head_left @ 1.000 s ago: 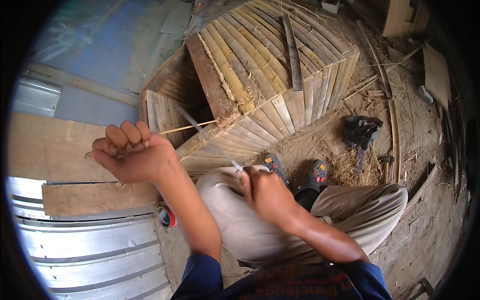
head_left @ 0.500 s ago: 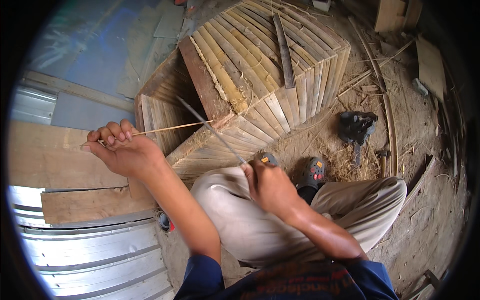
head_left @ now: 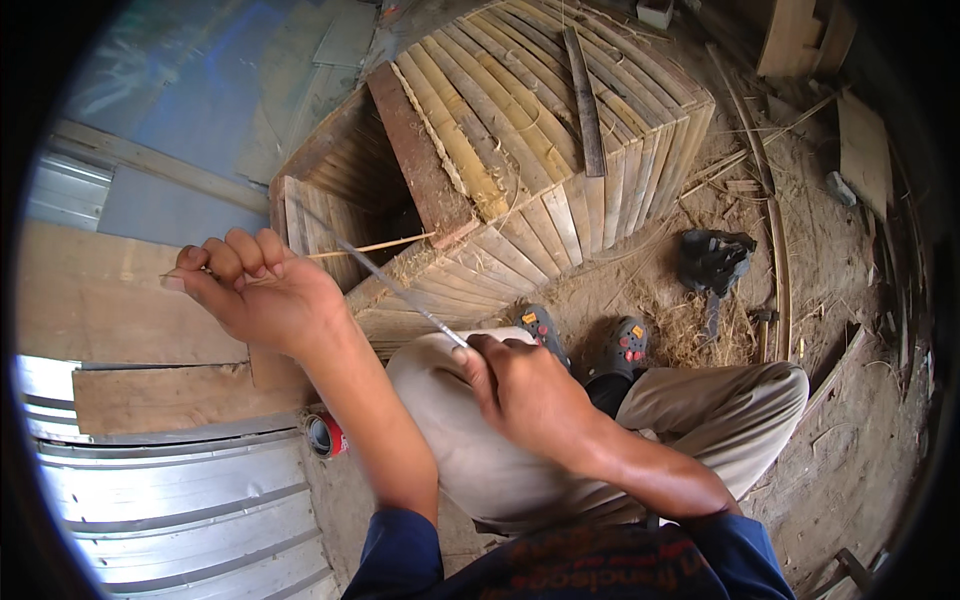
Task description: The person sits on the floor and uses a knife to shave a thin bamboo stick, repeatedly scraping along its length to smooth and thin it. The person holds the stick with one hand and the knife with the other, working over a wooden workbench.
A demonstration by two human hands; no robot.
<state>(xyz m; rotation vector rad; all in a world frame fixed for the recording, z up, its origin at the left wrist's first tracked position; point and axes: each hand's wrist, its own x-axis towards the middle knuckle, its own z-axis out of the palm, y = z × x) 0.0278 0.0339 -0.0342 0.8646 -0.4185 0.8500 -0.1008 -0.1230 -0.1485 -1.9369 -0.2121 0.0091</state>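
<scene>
My left hand point(head_left: 255, 285) is closed, palm up, around a thin light bamboo stick point(head_left: 385, 244). The stick's far end meets the corner of a reddish-brown board point(head_left: 420, 155) on a barrel-shaped body of bamboo slats point(head_left: 520, 110). In my right hand point(head_left: 540, 400), above my bent knee, is a long thin grey blade point(head_left: 405, 292). It slants up and left, crossing in front of the stick, and its far end is blurred. I cannot tell whether blade and stick touch. My fingers cover the blade's grip end.
A dark flat strip point(head_left: 585, 110) lies across the slats. To the right are a black crumpled thing point(head_left: 714, 257), fibre shavings point(head_left: 690, 330), a hammer point(head_left: 765, 325) and a long wooden pole point(head_left: 770, 200). Corrugated metal point(head_left: 180, 495), boards point(head_left: 165, 400) and a red can point(head_left: 325, 436) sit left.
My right hand has moved down and left with the blade, whose tip now reaches further left. My left hand keeps its hold on the stick. The view has shifted slightly.
</scene>
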